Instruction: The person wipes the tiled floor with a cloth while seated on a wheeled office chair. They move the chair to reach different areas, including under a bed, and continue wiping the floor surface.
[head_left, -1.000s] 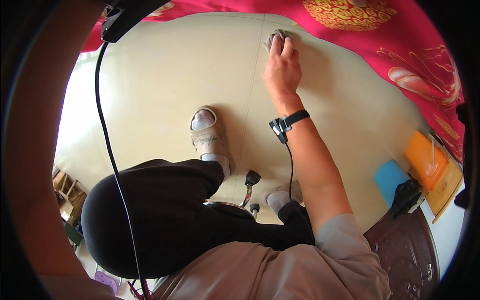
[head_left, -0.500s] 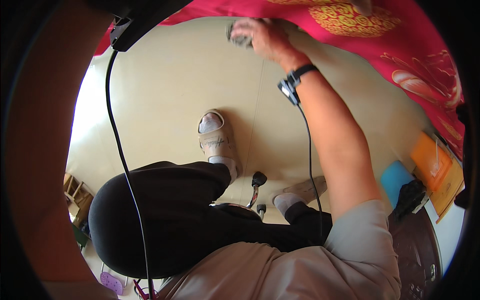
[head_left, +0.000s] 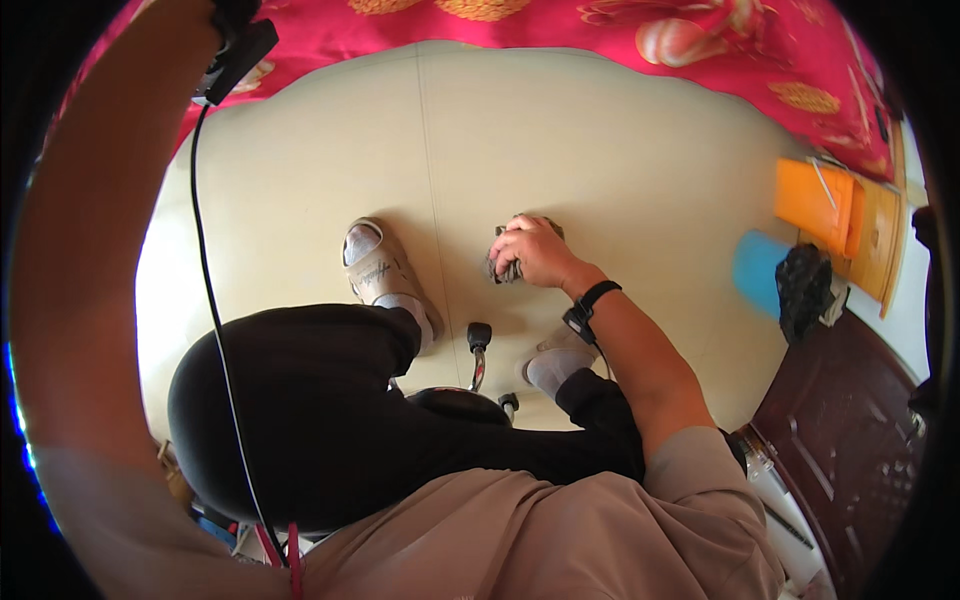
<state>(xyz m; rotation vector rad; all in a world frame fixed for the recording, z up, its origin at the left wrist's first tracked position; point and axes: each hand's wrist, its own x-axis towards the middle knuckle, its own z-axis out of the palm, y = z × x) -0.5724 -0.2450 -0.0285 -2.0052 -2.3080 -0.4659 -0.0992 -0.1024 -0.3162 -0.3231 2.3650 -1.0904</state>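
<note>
My right hand (head_left: 540,252) is closed round a crumpled grey-brown cloth (head_left: 507,268), its edges showing past my fingers. It is in the middle of the view, over the pale floor (head_left: 530,130) and right of my sandalled left foot. Whether the cloth touches the floor I cannot tell. A black strap with a small device (head_left: 580,318) sits on my right wrist. My left arm (head_left: 95,250) reaches up along the left side, with a black device (head_left: 238,62) at its wrist; the hand itself lies out of the picture.
A red patterned cloth (head_left: 560,25) hangs along the far edge. At the right are an orange container (head_left: 820,205), a blue container (head_left: 757,270) and a black plastic bag (head_left: 803,290), near a dark brown door-like panel (head_left: 850,430). A black-tipped chair leg (head_left: 479,345) stands between my feet.
My right hand has come from the far edge by the red cloth back toward me, still holding the grey-brown cloth. The view has shifted, with more of my left arm showing.
</note>
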